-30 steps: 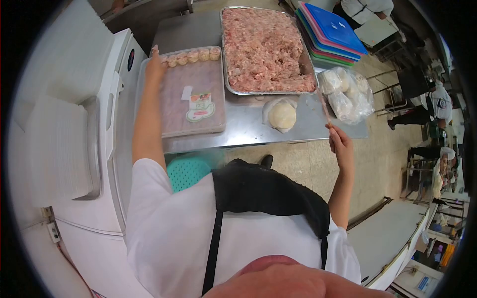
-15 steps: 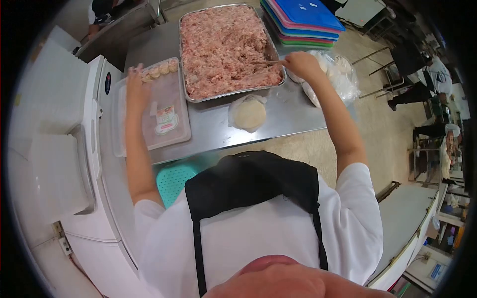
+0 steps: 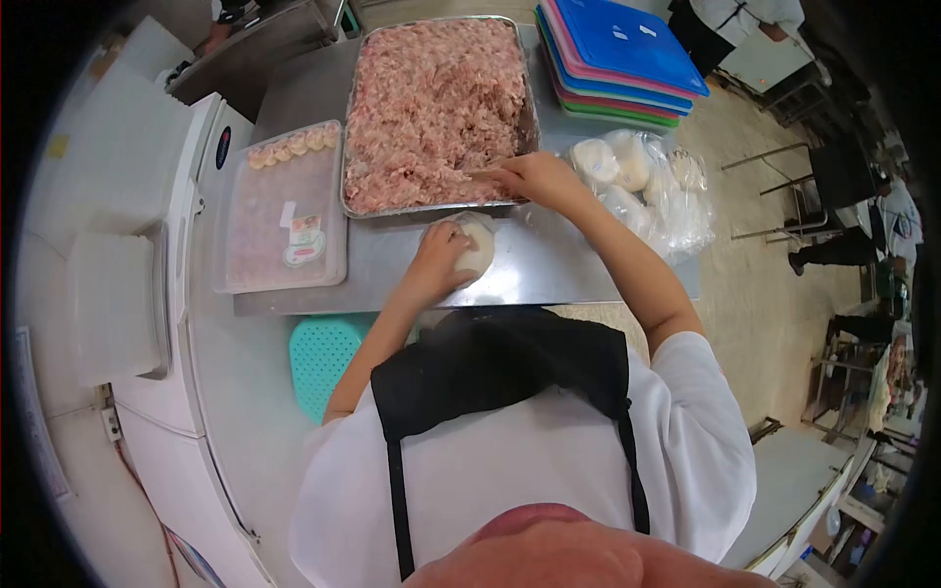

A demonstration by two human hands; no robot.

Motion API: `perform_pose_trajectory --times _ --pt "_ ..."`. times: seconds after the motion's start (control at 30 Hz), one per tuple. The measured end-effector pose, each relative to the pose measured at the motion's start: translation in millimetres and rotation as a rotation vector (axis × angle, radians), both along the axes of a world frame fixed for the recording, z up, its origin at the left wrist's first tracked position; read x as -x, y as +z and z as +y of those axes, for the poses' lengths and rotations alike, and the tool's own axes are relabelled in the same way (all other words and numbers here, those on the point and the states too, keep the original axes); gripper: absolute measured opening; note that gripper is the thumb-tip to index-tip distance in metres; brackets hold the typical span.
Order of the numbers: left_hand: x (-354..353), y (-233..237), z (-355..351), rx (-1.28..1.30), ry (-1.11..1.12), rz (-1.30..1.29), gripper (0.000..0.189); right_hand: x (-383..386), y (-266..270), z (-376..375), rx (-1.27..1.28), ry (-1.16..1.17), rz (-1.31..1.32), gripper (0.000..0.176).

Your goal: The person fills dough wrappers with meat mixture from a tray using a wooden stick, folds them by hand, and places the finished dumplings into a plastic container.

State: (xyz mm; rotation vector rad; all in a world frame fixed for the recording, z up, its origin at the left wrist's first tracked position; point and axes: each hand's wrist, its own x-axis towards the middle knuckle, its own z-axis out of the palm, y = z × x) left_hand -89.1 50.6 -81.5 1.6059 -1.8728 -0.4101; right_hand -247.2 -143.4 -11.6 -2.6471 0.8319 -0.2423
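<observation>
My left hand (image 3: 437, 263) lies at the left side of a stack of round, pale dumpling wrappers (image 3: 477, 253) on the table. Its fingers curl over the top wrapper. In my right hand (image 3: 542, 182) is a thin spatula (image 3: 484, 176), its tip in the ground meat filling near the tray's front edge. The filling (image 3: 431, 108) heaps up in a large metal tray (image 3: 345, 186). To the left stands a translucent plastic box (image 3: 333, 265), where a row of formed dumplings (image 3: 292, 147) shows along the far side.
Plastic bags of round wrappers (image 3: 637, 186) lie on the table's right side. Behind them is a stack of coloured lids (image 3: 627, 49). A teal perforated basket (image 3: 323, 363) sits below the table's front edge, and a white fridge (image 3: 186, 294) stands left. Other people are farther off.
My left hand has moved from the dumpling row in the box to the wrapper stack. My right hand has brought the spatula toward the tray's near edge.
</observation>
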Motion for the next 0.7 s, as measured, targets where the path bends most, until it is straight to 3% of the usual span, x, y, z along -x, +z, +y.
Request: perform_pose_trajectory --times 0.03,0.2,0.37,0.47,0.57,0.67,0.7 --pt "-3 -4 -1 -0.010 0.005 0.015 0.021 7 -1 -7 -0.075 -0.016 -0.069 0.039" --pt "-10 11 -7 -0.224 0.069 0.276 0.020 7 25 -57 0.453 0.122 0.104 0.026" --pt "-22 16 -8 -0.180 0.086 0.392 0.027 -18 -11 -30 0.366 0.255 0.110 0.018" --pt "-30 34 -9 -0.368 0.206 0.662 0.027 -12 2 -5 0.242 0.224 0.104 0.019" --pt "-49 19 -7 -0.328 0.202 1.493 0.034 -4 9 -10 0.140 0.126 0.071 0.020" --pt "-46 47 -10 -0.139 0.389 1.340 0.042 2 36 -26 0.250 0.050 0.070 0.019" --pt "-54 46 -10 -0.137 0.374 1.420 0.041 0 42 -28 0.311 0.031 0.077 0.018"
